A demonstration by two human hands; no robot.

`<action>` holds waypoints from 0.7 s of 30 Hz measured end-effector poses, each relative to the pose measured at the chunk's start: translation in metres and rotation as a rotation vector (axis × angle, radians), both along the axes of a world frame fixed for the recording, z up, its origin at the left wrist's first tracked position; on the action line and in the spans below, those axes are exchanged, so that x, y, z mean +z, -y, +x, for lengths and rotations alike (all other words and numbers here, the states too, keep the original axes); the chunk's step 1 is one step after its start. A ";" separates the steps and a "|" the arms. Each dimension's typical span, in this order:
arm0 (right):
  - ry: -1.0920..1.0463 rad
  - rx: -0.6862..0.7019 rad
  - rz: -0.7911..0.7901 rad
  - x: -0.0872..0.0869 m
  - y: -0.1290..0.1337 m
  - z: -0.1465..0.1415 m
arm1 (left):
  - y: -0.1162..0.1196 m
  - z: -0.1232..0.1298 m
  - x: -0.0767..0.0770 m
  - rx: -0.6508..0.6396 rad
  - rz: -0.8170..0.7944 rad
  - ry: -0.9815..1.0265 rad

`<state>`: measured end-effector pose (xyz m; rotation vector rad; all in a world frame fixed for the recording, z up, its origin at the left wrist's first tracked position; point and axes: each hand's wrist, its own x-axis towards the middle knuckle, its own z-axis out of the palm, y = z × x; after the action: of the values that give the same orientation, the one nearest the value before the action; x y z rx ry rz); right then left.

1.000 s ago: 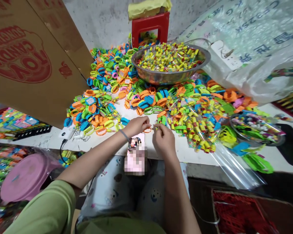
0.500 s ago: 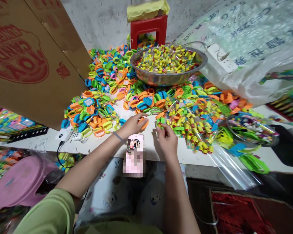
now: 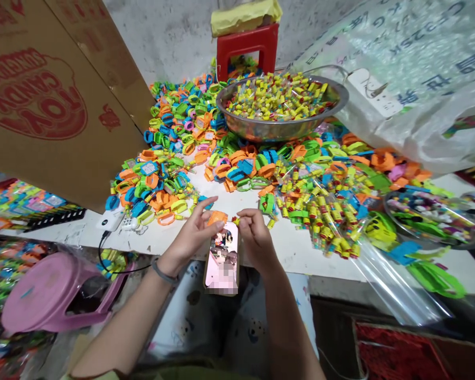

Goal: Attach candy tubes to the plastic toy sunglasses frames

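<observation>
Just above the phone point(image 3: 222, 258) at the table's front edge, my left hand point(image 3: 196, 232) grips an orange plastic toy point(image 3: 218, 217) between thumb and fingers. My right hand point(image 3: 257, 237) is beside it on the right, its thumb and fingers pinched on a small red and yellow piece point(image 3: 236, 220). The two hands are a short gap apart. Beyond them lie heaps of coloured plastic toy watches point(image 3: 237, 169), and to the right is a pile of yellow tubes with red ends point(image 3: 332, 221).
Behind stands a steel basin point(image 3: 277, 128) heaped with yellow tubes, before a red stool point(image 3: 247, 39). A tall carton point(image 3: 63, 158) rises at left. On the right are a bowl of small parts point(image 3: 423, 237) and clear plastic sleeves point(image 3: 399, 285). A pink stool point(image 3: 43, 290) stands lower left.
My left hand has come back toward me with the orange toy, over the phone's top edge. My right hand has moved left toward it, now with the small piece. The view has shifted slightly.
</observation>
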<state>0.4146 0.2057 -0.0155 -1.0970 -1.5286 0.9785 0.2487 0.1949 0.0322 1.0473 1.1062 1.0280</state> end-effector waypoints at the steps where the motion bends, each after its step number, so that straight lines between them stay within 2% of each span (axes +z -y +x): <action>1: -0.005 0.026 0.036 0.001 0.001 0.000 | 0.003 -0.001 0.001 0.003 0.029 -0.034; 7: -0.020 0.076 0.213 0.009 0.005 0.000 | 0.010 -0.008 0.008 0.082 0.194 -0.351; 14: -0.039 0.026 0.371 0.010 0.010 -0.007 | 0.012 -0.004 0.007 0.124 0.302 -0.544; 21: 0.041 -0.029 0.406 0.013 0.013 -0.008 | 0.014 -0.002 0.007 0.124 0.411 -0.638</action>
<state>0.4062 0.1931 -0.0023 -0.8490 -1.6493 0.5919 0.2472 0.1808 0.0392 1.7314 1.5177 1.0747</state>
